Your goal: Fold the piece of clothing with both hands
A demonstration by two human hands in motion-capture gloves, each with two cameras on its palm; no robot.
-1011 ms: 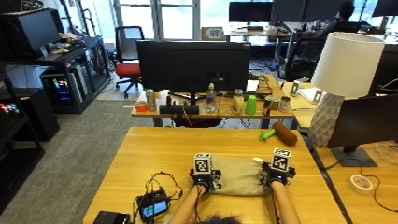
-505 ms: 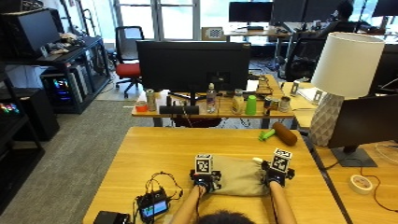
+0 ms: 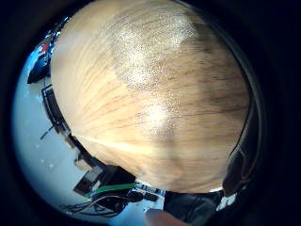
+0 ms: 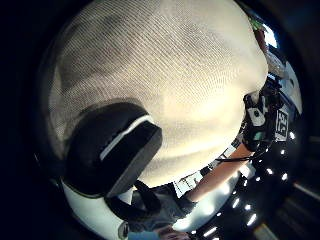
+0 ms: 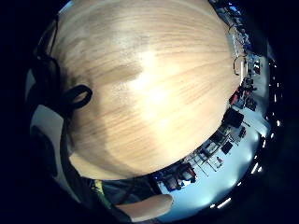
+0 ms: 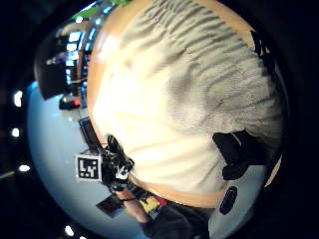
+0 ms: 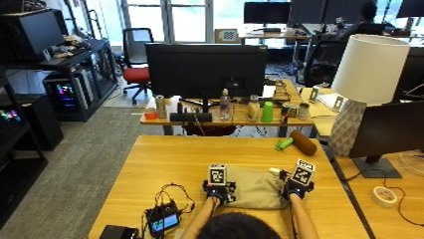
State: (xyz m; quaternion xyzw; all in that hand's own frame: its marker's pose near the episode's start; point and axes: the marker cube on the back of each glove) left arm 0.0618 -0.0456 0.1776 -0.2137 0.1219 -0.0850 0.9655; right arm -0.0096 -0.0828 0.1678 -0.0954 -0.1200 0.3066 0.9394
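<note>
Overhead, wooden table (image 7: pixel 165 159) amid office desks (image 7: pixel 218 118)

Pale woven garment (image 4: pixel 165 75) fills most of the view, close under the palm. A black glove finger (image 4: pixel 112 150) lies on the cloth. A second gloved hand (image 4: pixel 260 122) sits at the garment's far edge.

Grey carpet floor (image 7: pixel 79 149) at left. Wooden table (image 7: pixel 172 159) in lower centre. Behind it, a desk (image 7: pixel 199 118) with a dark monitor (image 7: pixel 205 62) and bottles. Red chair (image 7: pixel 136 74) upper left, by windows (image 7: pixel 172 20). Black shelving (image 7: pixel 59 74) far left. White lamp (image 7: pixel 368 64) at right.
</note>
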